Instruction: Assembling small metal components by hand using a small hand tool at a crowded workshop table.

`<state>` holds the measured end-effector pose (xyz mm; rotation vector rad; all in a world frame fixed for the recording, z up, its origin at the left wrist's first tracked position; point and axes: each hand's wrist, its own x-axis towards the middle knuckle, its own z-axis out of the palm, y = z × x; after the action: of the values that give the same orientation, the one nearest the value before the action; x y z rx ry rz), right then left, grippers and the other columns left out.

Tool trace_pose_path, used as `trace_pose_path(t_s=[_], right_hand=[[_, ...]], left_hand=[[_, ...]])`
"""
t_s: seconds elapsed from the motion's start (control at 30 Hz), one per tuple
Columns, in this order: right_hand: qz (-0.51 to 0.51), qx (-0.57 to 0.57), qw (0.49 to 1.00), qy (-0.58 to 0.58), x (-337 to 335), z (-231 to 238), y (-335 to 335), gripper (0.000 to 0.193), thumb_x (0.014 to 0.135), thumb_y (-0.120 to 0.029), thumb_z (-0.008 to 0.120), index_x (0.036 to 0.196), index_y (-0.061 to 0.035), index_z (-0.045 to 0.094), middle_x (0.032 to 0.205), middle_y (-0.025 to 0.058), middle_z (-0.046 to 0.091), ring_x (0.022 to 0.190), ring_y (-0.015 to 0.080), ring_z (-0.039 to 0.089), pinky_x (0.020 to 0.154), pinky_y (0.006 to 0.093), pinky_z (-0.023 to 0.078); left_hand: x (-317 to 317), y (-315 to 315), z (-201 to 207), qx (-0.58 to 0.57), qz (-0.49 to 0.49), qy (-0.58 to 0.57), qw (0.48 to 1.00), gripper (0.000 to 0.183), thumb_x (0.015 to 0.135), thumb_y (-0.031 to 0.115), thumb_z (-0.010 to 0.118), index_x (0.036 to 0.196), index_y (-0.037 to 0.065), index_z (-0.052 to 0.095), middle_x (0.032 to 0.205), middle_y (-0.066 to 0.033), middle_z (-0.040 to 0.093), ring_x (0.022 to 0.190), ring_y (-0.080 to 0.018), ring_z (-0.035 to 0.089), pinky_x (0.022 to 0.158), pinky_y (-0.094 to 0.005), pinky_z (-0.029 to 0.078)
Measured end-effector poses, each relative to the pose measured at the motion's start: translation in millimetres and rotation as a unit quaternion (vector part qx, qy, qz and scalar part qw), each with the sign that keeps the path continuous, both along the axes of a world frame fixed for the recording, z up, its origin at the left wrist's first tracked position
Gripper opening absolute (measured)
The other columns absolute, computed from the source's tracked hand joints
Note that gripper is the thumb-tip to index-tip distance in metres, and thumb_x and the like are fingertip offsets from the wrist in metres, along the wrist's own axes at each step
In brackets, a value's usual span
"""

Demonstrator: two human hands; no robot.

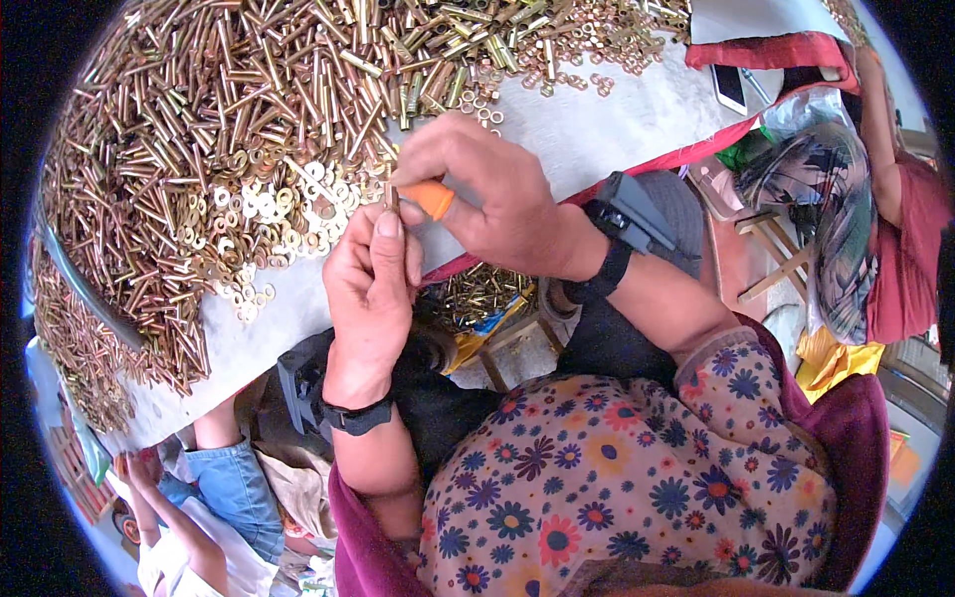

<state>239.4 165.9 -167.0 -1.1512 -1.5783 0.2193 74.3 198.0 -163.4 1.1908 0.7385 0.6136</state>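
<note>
My left hand point(373, 274) pinches a small brass-coloured metal sleeve point(391, 195) upright between thumb and fingers, over the near edge of the table. Close above it, my right hand point(487, 194) is curled with its fingers closed at the sleeve's upper end. An orange finger cover point(428, 198) sits on one of its digits. Whatever the right fingertips pinch is too small or hidden to make out. Just beyond my hands lie loose flat washers point(298, 204) and a large heap of brass-coloured metal sleeves point(239, 90).
Small nuts point(587, 50) lie scattered at the far right of the pale tabletop point(577, 129). A phone point(729, 88) rests by the red-trimmed edge. Below the table, a container holds more metal pieces point(482, 297). Other people sit at right point(905, 239) and lower left point(199, 537).
</note>
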Motion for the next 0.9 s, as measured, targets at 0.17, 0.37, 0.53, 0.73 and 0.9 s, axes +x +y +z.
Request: trace_pose_path(t_s=[0.17,0.37,0.53,0.73,0.9], right_hand=[[-0.125,-0.064,0.988,-0.062,39,9,-3,0.013,0.078,0.0,0.068,0.091,-0.001,0.066,0.083,0.0096,0.063,0.073,0.0176,0.061,0.065,0.0267,0.049],[-0.162,-0.182,0.957,-0.156,77,-4,-18,0.016,0.078,-0.001,0.067,0.094,-0.0019,0.066,0.081,0.008,0.061,0.073,0.0166,0.061,0.062,0.0272,0.048],[-0.156,-0.132,0.951,-0.233,79,-17,-12,0.015,0.077,-0.002,0.067,0.092,-0.002,0.065,0.08,0.007,0.059,0.072,0.0164,0.06,0.06,0.0273,0.047],[-0.183,-0.177,0.96,-0.119,67,-16,-8,0.009,0.077,-0.011,0.069,0.084,-0.0059,0.068,0.075,0.0071,0.061,0.07,0.0223,0.061,0.061,0.0345,0.048],[-0.011,-0.286,0.917,0.277,37,2,-10,0.016,0.084,-0.013,0.07,0.096,-0.0029,0.07,0.079,-0.0037,0.065,0.063,-0.0005,0.051,0.055,0.0171,0.043]], left_hand=[[-4,1,-5,0.038,0.021,0.028,0.999,0.024,0.101,0.027,0.045,0.099,0.006,0.057,0.057,0.0071,0.04,0.048,-0.0017,0.031,0.044,-0.0189,0.023],[-1,1,-6,0.09,0.021,0.053,0.994,0.025,0.101,0.029,0.046,0.098,0.007,0.057,0.059,0.0075,0.039,0.051,-0.002,0.031,0.045,-0.0196,0.022],[0,0,-8,0.107,0.019,0.071,0.992,0.024,0.101,0.027,0.047,0.097,0.006,0.057,0.061,0.0081,0.039,0.053,-0.0017,0.031,0.048,-0.0194,0.023],[4,-3,-8,0.138,0.025,0.096,0.986,0.018,0.101,0.016,0.046,0.095,0.003,0.057,0.06,0.0083,0.039,0.053,-0.0012,0.031,0.047,-0.0195,0.025],[6,-6,-6,0.14,0.004,0.084,0.986,0.017,0.1,0.014,0.046,0.095,0.002,0.057,0.061,0.0079,0.039,0.054,-0.0016,0.032,0.048,-0.0195,0.026]])
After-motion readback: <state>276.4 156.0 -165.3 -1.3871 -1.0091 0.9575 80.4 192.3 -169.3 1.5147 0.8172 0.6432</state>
